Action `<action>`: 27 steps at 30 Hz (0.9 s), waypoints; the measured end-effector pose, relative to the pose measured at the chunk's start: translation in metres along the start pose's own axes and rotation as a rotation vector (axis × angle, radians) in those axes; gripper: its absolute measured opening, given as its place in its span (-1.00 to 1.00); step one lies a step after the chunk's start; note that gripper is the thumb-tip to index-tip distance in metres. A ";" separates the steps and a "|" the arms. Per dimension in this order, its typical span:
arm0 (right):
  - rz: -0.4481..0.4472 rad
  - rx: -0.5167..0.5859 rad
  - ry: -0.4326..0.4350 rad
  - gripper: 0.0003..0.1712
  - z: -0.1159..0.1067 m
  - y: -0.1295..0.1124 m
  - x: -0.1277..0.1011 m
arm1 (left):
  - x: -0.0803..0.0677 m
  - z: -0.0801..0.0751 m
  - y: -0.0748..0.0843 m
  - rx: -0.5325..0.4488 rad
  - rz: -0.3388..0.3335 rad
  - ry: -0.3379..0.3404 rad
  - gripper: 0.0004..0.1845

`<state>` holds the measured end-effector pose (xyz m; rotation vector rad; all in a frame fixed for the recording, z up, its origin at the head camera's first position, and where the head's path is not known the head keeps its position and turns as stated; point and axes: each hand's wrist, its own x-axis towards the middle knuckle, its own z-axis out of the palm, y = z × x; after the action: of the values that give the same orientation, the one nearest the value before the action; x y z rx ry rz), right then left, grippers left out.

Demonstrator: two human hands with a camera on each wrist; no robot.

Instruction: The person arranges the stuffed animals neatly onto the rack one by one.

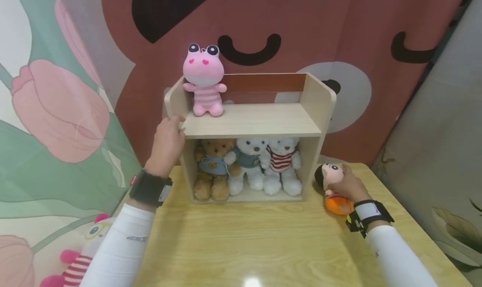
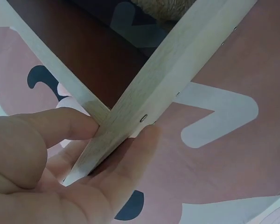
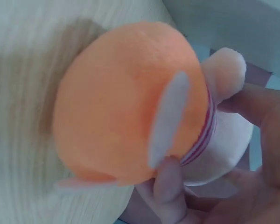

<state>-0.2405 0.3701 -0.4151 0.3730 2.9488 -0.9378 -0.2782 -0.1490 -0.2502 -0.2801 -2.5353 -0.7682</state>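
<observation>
My left hand (image 1: 167, 142) holds the left side panel of a small wooden shelf (image 1: 252, 121). In the left wrist view the thumb lies on one face of the panel (image 2: 144, 88) and the fingers on the other. My right hand (image 1: 352, 186) grips a plush doll (image 1: 333, 174) with a dark-haired head and a round orange body (image 3: 126, 102), right of the shelf. The doll lies tilted at the table, its striped collar and pale head partly behind the fingers. A pink plush frog-like toy (image 1: 205, 82) stands at the upper tier's left end.
On the lower tier sit a brown teddy bear (image 1: 212, 170), a white bear in a grey-green top (image 1: 246, 165) and a white bear in red stripes (image 1: 281, 165). A pink-and-white striped plush (image 1: 80, 257) is at lower left. The wooden table (image 1: 241, 237) meets printed curtains behind.
</observation>
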 end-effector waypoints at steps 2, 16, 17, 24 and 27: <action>-0.041 -0.023 0.044 0.26 0.000 -0.002 -0.006 | 0.000 0.000 -0.002 -0.008 0.009 0.001 -0.62; -0.185 0.046 0.265 0.16 -0.006 -0.019 -0.042 | -0.006 0.005 -0.007 0.002 0.024 0.004 -0.73; -0.202 0.045 0.290 0.16 -0.009 -0.022 -0.047 | -0.006 0.006 -0.007 0.008 0.026 0.004 -0.73; -0.280 -0.067 0.423 0.06 -0.038 -0.063 -0.093 | -0.005 0.010 -0.009 0.022 0.022 0.012 -0.69; -0.299 -0.089 0.435 -0.07 -0.045 -0.073 -0.101 | -0.004 0.008 -0.010 0.033 0.024 0.016 -0.68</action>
<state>-0.1570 0.3160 -0.3271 0.1483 3.5063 -0.8321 -0.2812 -0.1525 -0.2621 -0.2920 -2.5219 -0.7165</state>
